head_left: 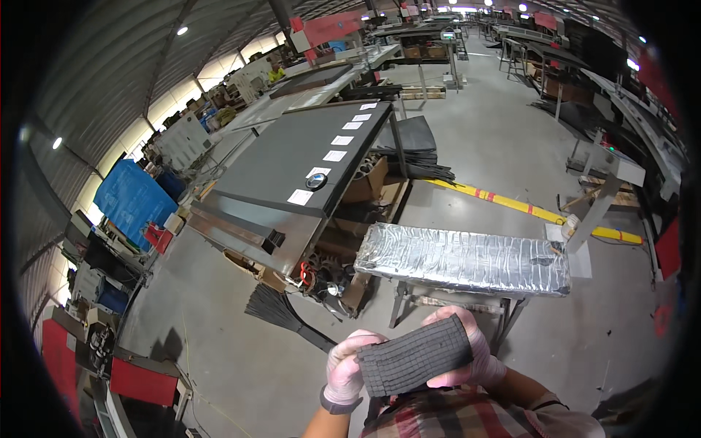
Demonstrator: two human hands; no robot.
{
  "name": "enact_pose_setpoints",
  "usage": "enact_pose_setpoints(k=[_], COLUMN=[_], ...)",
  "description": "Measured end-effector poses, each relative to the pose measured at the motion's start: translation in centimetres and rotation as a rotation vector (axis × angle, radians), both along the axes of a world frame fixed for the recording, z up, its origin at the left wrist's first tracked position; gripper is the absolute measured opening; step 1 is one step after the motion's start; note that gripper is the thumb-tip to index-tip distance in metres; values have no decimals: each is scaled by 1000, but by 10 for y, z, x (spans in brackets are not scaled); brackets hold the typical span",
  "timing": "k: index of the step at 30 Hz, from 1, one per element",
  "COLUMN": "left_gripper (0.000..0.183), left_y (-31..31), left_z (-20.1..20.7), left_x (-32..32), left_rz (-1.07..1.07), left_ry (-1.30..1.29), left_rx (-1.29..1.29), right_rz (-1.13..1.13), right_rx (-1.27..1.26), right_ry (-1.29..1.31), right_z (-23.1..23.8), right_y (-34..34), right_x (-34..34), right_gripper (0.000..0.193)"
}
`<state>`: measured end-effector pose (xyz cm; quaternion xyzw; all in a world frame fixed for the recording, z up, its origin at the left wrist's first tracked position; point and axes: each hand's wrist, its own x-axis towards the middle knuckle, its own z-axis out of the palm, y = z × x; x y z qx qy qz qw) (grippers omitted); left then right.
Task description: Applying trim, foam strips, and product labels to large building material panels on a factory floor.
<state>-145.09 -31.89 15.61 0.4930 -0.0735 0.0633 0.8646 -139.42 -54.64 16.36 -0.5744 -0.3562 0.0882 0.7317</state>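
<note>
Our left hand (343,369) and right hand (467,354) both clench the ends of a black ribbed foam block (414,355), held in the air near our chest. It is not yet set on the foil-wrapped desk (464,259) ahead, so we judge placing remains.

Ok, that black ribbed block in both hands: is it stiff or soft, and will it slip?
The black ribbed block looks like a stack of thin foam-like layers, so it is probably light and somewhat squashy. The left hand and right hand clamp its ends, which suggests the layers might fan apart if released. Its ribbed, matte surface should resist slipping.
</note>
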Motion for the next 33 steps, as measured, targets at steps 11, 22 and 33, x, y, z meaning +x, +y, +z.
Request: enact_pose_setpoints(k=[11, 22, 33], left_gripper=[59, 44, 107], left_y=[-27, -68, -92], left_z=[-18, 12, -53], left_x=[32, 62, 97], left_rz=[-77, 109, -77], left_ry=[-19, -125, -316], left_rx=[179, 318, 602], right_rz=[-238, -387, -591], right_rx=[-233, -216, 383], right_ry=[-52, -31, -260], right_z=[16, 31, 162], right_y=[-33, -60, -88], right_x=[-8, 13, 94], right_gripper=[106, 98, 48])
